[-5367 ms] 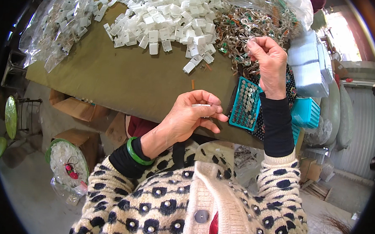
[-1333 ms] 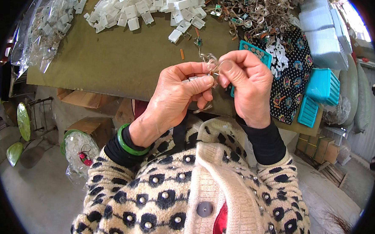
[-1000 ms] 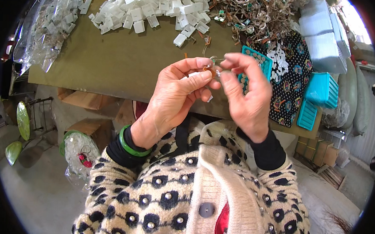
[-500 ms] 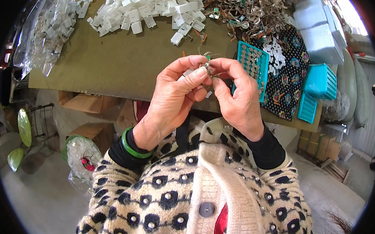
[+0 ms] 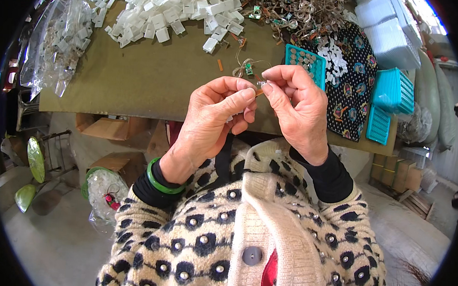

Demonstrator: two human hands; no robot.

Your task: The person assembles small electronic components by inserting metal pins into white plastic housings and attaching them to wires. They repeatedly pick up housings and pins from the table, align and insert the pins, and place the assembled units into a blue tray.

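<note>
Over the table's near edge, my left hand (image 5: 215, 107) is closed, thumb and forefinger pinched at one end of a thin orange strip (image 5: 259, 93). A bit of a white plastic piece (image 5: 230, 118) shows under its curled fingers. My right hand (image 5: 302, 113) pinches a small shiny metal part (image 5: 261, 83) close to the left fingertips. Just beyond the fingers is a small green circuit board (image 5: 249, 69) with thin looped wires (image 5: 239, 71); whether it hangs or rests on the table I cannot tell. The fingers partly hide where the parts meet.
White plastic cases (image 5: 163, 15) and tangled wired boards (image 5: 303, 12) are heaped at the back. A teal tray (image 5: 318, 69) of round metal discs stands right, beside white pieces (image 5: 334, 60) on patterned cloth (image 5: 353, 97). Stacked teal trays (image 5: 395, 92) are farther right, a clear bag (image 5: 63, 41) left.
My right hand has shifted slightly right, and the fingertips have drawn a little apart. The green board and wires show more plainly beyond them, and the orange strip has come into sight.
</note>
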